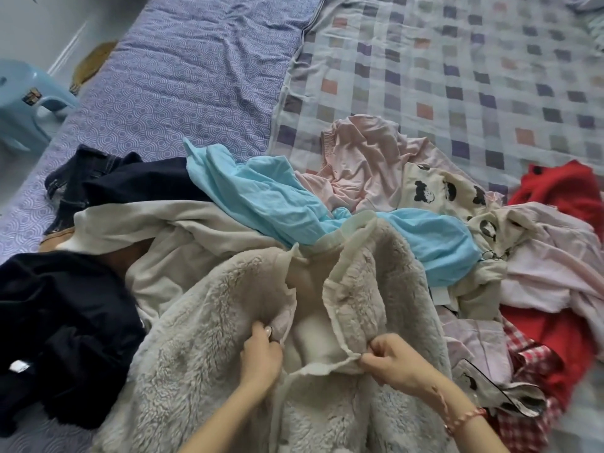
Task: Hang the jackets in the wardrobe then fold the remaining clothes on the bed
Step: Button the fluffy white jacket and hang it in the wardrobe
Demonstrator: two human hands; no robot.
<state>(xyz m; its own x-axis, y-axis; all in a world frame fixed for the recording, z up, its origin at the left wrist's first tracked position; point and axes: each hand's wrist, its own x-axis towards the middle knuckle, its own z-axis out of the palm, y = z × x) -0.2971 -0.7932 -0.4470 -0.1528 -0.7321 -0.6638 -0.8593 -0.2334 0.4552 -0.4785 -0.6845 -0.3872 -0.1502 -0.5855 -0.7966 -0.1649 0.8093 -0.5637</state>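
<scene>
The fleece jacket (209,308) lay under both hands & ahead of them, on top of the pile on the bed (196,60). Its long axis ran straight away from the hands, w/ the front opening between them. The far end, beyond the fingertips, had a ribbed band, but collar or hem I could not tell. The left hand (261,353) had its fingers curled and pinched one front edge. The right hand (394,358), near it, pinched the other edge, where a thin trim stood up. Neither hand was nearer: both held the jacket, the opening approx. in the middle. To lift it for hanging, I judge the grip must go to the shoulders. No wardrobe, hanger or other container was in view. Left of the left hand lay a dark garment (58,322); beyond both hands a light blue garment (277,194); right of the right hand a red garment (562,188).
</scene>
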